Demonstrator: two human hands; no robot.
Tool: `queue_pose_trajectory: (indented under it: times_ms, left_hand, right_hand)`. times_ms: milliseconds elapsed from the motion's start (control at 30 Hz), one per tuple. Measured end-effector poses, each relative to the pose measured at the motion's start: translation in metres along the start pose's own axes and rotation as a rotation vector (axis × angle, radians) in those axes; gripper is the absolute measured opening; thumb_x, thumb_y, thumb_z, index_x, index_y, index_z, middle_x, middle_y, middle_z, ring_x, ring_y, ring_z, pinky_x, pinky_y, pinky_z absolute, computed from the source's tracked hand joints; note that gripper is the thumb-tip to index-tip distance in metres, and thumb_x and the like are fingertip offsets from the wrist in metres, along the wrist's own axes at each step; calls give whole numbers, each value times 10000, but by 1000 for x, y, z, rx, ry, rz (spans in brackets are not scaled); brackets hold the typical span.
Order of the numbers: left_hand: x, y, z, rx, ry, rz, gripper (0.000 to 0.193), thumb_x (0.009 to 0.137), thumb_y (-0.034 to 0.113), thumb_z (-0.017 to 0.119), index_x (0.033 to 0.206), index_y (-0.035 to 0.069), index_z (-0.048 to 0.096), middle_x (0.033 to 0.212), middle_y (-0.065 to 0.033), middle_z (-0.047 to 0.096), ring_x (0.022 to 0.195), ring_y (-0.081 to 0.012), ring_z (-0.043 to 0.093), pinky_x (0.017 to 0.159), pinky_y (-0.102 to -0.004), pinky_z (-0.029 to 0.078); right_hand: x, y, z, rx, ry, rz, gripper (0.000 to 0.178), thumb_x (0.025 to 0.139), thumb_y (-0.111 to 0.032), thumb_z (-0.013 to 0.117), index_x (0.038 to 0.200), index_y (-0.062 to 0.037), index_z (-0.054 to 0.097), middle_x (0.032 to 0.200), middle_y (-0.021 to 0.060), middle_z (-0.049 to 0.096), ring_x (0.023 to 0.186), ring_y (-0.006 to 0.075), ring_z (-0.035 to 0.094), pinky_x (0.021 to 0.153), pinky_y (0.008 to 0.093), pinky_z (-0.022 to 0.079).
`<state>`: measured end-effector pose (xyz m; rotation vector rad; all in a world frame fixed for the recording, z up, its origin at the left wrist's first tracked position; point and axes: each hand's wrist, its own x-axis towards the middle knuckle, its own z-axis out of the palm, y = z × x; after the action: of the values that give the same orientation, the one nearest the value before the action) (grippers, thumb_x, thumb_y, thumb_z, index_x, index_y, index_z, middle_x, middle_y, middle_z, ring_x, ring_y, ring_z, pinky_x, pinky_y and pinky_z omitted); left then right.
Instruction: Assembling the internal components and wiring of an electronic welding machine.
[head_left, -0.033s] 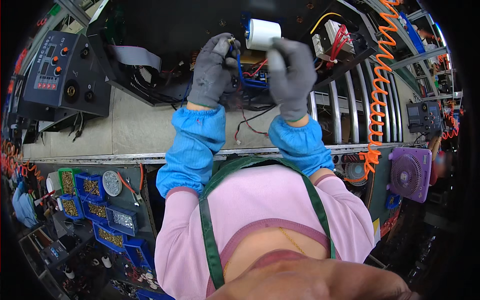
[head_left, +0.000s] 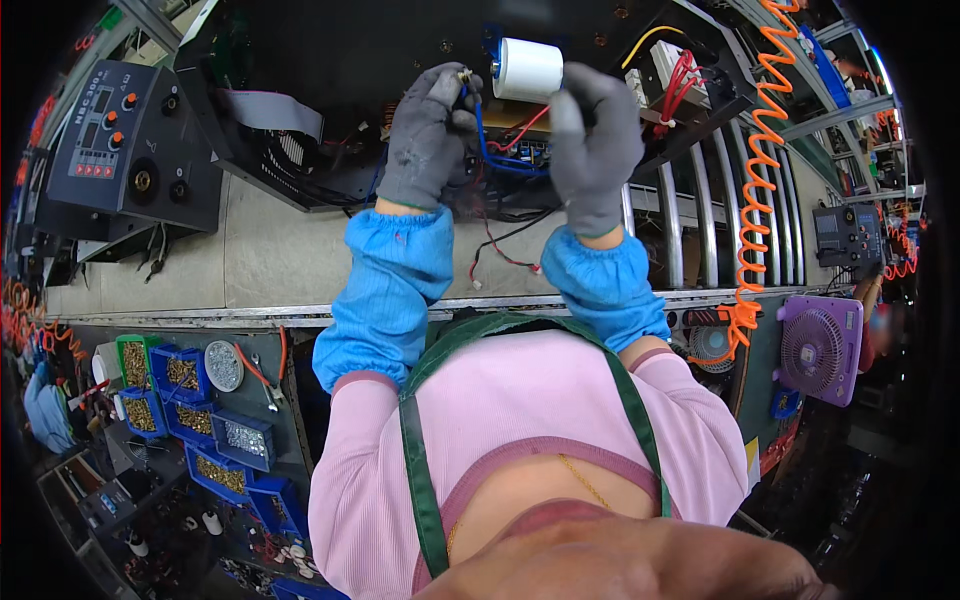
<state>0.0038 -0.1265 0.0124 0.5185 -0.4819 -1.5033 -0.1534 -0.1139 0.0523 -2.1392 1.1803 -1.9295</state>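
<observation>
Sleeves of blue cloth [head_left: 395,260] cover both forearms, above the pale worktop [head_left: 270,260], where a small white plug [head_left: 476,284] lies at the end of a thin lead. Beyond it, the gray-gloved left hand [head_left: 425,140] pinches a blue wire [head_left: 483,128] near its metal-tipped end, fingers drawn close together. Level with it, the gray-gloved right hand [head_left: 598,150] is raised, fingers bent; a red wire [head_left: 525,128] runs up to it, but whether it grips that wire I cannot tell. Just past both hands, a white cylinder [head_left: 530,70] sits inside the black chassis [head_left: 370,45], near the right fingertips.
</observation>
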Motion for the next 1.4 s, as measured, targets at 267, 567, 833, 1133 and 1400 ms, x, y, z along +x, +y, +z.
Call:
queue_pose_trajectory:
  times_ms: [267,567,833,1133,1400]
  left_hand:
    - [15,-7,8,113,61,-35,155,918,180,585,1022,71,619,805,-4,573,611,-51,451,519,-146,400]
    - [22,-5,5,446,57,138,148,915,183,593,994,64,634,859,-7,603,686,-63,520,591,-192,455]
    - [17,-17,8,845,107,542,215,930,194,565,1054,33,633,857,-26,613,765,-86,559,659,-211,467]
    - [4,-4,16,667,65,452,224,905,181,595,1041,23,677,919,-43,661,803,-93,579,753,-232,465]
    - [13,-1,10,772,22,390,222,891,176,623,1064,50,681,885,-16,668,784,-74,569,737,-203,453]
  right_hand:
    - [9,23,2,-180,-198,-20,329,779,-165,634,1095,-76,607,1063,130,600,986,292,585,833,371,502]
    - [9,27,6,-170,-166,-44,334,746,-130,645,1074,-79,617,1050,121,598,961,274,582,810,357,514]
    - [6,32,11,-105,-122,-12,325,722,-108,639,1044,-68,630,1009,114,604,957,277,581,848,363,490]
    - [5,35,14,-120,-82,-41,342,698,-97,638,1037,-54,630,993,129,602,952,282,576,848,369,490]
    - [4,32,14,-137,-73,-52,344,693,-84,636,1035,-50,627,988,125,601,951,284,574,842,363,492]
